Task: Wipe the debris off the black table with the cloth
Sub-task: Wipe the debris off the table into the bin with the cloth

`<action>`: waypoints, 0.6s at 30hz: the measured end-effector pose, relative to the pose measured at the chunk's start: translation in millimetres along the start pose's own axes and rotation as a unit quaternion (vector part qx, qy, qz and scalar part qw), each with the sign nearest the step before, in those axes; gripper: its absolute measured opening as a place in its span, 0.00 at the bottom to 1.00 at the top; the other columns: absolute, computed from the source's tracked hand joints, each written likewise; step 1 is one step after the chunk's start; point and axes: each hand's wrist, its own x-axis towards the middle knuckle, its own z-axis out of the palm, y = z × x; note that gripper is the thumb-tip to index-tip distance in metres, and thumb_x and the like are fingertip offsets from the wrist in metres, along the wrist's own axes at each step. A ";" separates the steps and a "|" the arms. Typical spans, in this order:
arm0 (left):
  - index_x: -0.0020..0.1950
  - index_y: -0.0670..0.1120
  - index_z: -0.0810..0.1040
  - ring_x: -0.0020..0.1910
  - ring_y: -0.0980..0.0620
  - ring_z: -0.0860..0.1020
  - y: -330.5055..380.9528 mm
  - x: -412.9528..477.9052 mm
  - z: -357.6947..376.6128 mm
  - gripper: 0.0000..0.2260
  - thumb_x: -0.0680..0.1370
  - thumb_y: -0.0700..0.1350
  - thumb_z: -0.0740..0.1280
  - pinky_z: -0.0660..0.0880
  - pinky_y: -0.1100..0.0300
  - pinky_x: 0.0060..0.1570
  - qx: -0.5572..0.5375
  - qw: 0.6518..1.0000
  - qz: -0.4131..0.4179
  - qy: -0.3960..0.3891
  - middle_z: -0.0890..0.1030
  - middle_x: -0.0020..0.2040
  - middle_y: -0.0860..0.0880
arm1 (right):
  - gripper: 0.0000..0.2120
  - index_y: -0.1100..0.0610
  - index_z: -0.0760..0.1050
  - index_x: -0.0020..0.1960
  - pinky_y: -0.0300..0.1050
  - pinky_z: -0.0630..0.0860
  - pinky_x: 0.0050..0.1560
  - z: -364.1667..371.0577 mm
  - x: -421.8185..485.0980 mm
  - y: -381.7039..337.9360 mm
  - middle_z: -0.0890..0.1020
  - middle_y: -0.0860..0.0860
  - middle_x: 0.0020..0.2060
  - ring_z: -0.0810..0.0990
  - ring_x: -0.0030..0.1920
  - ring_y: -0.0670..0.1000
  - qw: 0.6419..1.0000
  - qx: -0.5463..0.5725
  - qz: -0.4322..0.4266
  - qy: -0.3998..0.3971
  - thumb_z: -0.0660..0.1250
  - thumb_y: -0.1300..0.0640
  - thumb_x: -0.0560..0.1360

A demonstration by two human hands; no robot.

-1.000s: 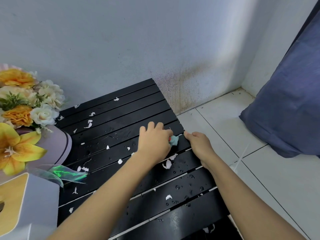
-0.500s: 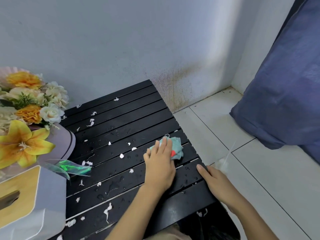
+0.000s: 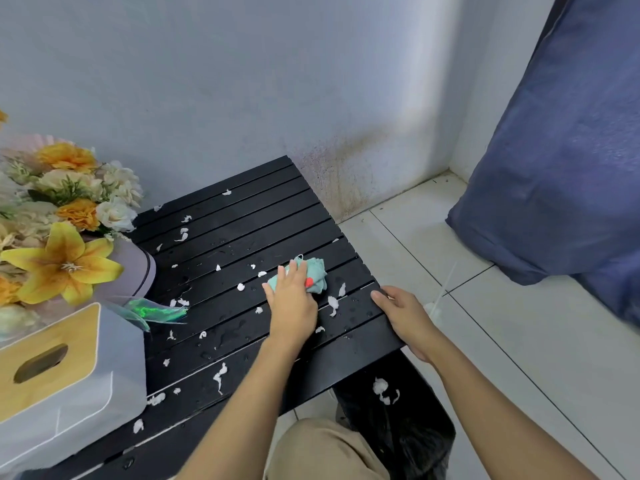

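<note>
A black slatted table (image 3: 249, 216) stands against the wall, wet in spots and strewn with several white scraps of debris (image 3: 333, 302). A crumpled teal cloth (image 3: 315, 274) with a red patch lies near the table's right side. My left hand (image 3: 292, 299) presses flat on the cloth, fingers covering its left half. My right hand (image 3: 403, 315) grips the table's right front corner, thumb on top. A black bin bag (image 3: 398, 410) with white scraps in it sits on the floor below that corner.
A bouquet of yellow and cream flowers (image 3: 65, 237) in a lilac wrap fills the table's left side. A white tissue box with a wooden lid (image 3: 59, 368) stands in front of it. Blue fabric (image 3: 561, 168) hangs at the right over the white tiled floor (image 3: 502, 341).
My left hand with the cloth has drawn back from the right edge toward the table's middle. My right hand has shifted down the edge to the front corner. The view has tilted down.
</note>
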 end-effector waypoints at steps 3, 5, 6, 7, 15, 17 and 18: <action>0.72 0.48 0.63 0.75 0.43 0.55 19.3 -25.4 12.8 0.30 0.71 0.29 0.55 0.49 0.37 0.71 0.008 0.999 0.046 -0.015 0.62 0.74 0.49 | 0.10 0.56 0.80 0.54 0.51 0.81 0.50 1.1 2.9 -0.7 0.85 0.56 0.47 0.84 0.44 0.52 1.000 0.004 -0.004 0.007 0.62 0.54 0.81; 0.74 0.50 0.62 0.76 0.45 0.54 27.3 -49.0 13.7 0.32 0.72 0.28 0.53 0.47 0.41 0.73 -0.017 0.994 0.094 -0.058 0.62 0.75 0.50 | 0.10 0.55 0.80 0.53 0.51 0.80 0.50 1.1 2.6 -1.3 0.85 0.55 0.47 0.83 0.44 0.52 1.000 -0.010 -0.011 0.013 0.61 0.54 0.81; 0.73 0.50 0.65 0.75 0.46 0.58 29.6 -56.2 6.1 0.31 0.72 0.29 0.53 0.49 0.45 0.74 -0.069 0.990 0.097 -0.076 0.67 0.72 0.50 | 0.11 0.54 0.81 0.53 0.50 0.79 0.51 0.4 1.3 -2.5 0.85 0.54 0.47 0.83 0.45 0.51 1.000 -0.015 -0.009 0.014 0.61 0.53 0.81; 0.70 0.51 0.69 0.70 0.49 0.66 31.3 -57.8 -5.8 0.29 0.73 0.29 0.53 0.56 0.51 0.73 -0.135 0.985 0.083 -0.072 0.73 0.67 0.50 | 0.11 0.53 0.81 0.53 0.49 0.79 0.51 -1.2 -0.1 -3.5 0.85 0.53 0.47 0.83 0.45 0.51 1.000 -0.014 -0.003 0.012 0.60 0.52 0.81; 0.64 0.46 0.72 0.65 0.42 0.68 23.0 -18.2 -13.5 0.25 0.70 0.29 0.55 0.58 0.39 0.69 -0.066 0.998 -0.014 -0.019 0.73 0.64 0.46 | 0.11 0.59 0.78 0.59 0.48 0.80 0.53 -9.5 -26.9 7.3 0.84 0.56 0.52 0.83 0.51 0.52 0.984 0.165 0.062 -0.036 0.60 0.58 0.81; 0.67 0.45 0.69 0.71 0.40 0.60 31.7 -32.4 1.1 0.25 0.71 0.28 0.55 0.51 0.36 0.70 -0.015 1.000 0.003 -0.026 0.67 0.70 0.46 | 0.11 0.62 0.78 0.58 0.45 0.80 0.48 -5.5 -24.0 6.0 0.84 0.58 0.51 0.84 0.47 0.52 0.987 0.151 0.052 -0.019 0.60 0.62 0.81; 0.68 0.45 0.68 0.73 0.41 0.57 37.0 -41.3 3.7 0.26 0.72 0.28 0.55 0.48 0.37 0.71 -0.020 0.999 0.018 -0.027 0.65 0.72 0.46 | 0.10 0.62 0.78 0.58 0.44 0.80 0.45 -4.5 -22.2 6.0 0.84 0.58 0.50 0.83 0.45 0.52 0.988 0.146 0.051 -0.012 0.60 0.63 0.80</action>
